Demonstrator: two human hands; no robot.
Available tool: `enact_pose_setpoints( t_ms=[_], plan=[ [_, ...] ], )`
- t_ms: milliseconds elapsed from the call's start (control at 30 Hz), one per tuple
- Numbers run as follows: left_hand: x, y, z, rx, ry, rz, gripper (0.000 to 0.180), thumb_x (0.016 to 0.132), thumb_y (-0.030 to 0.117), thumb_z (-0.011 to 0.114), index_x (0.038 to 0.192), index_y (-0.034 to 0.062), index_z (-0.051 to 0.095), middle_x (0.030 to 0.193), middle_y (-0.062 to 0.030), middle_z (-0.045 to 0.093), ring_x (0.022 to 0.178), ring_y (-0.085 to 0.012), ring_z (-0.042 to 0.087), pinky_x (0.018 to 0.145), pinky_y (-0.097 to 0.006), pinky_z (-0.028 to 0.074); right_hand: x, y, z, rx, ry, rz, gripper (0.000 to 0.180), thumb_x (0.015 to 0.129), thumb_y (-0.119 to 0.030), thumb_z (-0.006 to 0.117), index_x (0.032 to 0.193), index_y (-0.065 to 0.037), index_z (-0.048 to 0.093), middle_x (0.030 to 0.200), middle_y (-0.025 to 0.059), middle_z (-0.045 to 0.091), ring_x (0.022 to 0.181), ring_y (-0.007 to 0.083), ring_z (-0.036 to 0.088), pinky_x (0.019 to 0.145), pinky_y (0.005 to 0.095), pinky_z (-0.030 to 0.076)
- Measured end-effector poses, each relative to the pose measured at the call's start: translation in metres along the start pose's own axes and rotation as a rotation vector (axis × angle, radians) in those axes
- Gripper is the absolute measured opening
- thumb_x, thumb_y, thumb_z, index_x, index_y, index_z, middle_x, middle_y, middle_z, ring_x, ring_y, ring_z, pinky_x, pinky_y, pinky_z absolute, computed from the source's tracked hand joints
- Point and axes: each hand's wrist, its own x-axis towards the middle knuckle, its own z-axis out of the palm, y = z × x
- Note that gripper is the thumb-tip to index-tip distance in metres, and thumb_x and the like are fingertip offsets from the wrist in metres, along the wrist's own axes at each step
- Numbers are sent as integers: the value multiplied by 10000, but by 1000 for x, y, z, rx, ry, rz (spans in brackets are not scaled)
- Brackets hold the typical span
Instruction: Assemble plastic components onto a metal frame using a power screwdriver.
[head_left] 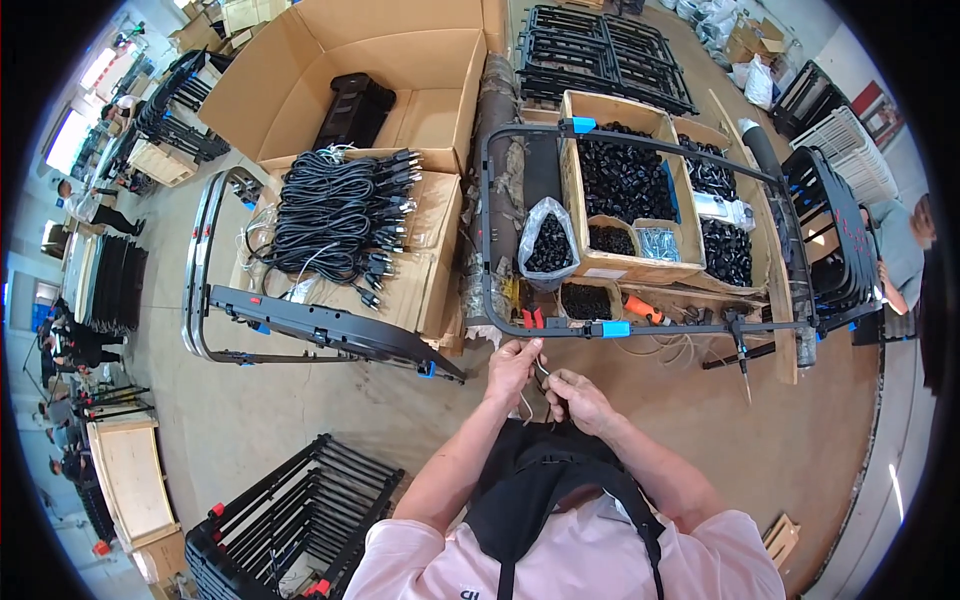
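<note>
A pink shirt [560,560] and a black apron [545,490] fill the bottom middle of the frame. Just above them, near the middle, the left hand [512,368] and the right hand [578,398] are close together. Both are curled tight around a thin grey wire [540,372] that sits between them. The wire is small and hard to see well.

Right above the hands is a big black frame [640,328] made of thin bars with round corners. It has bright blue clips [610,328] on it. Inside the frame sits a cardboard box [640,265] full of small black parts, plus a clear bag [548,240] of the same parts. A tool with an orange handle [645,310] lies below the box.

To the left, a heap of black cables [335,215] rests on a flat brown carton. A large open carton [300,80] is at the upper left. At the lower left, a rack [290,520] holds more black frames.

The floor [250,420] is smooth grey-brown concrete. The room looks like a big workshop. Other people stand far off at the left edge, and one person [905,250] is at the right edge.
</note>
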Motion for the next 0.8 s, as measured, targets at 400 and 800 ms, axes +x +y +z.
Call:
enact_pose_setpoints(
  t_ms=[400, 800],
  plan=[
    [-8, 1, 5, -27, 11, -45, 207, 1052, 242, 621, 1036, 52, 703, 891, -7, 676, 605, -50, 515, 539, -227, 417, 13, 8, 8, 119, -11, -62, 204, 1086, -276, 549, 1043, -78, 569, 845, 26, 571, 713, 149, 546, 677, 307, 472],
    [-20, -2, -4, 124, 95, 122, 283, 1057, 275, 605, 1150, 19, 682, 1018, -64, 659, 832, -127, 604, 729, -300, 508, 26, -2, 13, 162, -10, -121, 212, 1088, -266, 549, 1046, -69, 615, 866, 32, 594, 774, 173, 587, 712, 323, 471]
  ],
)
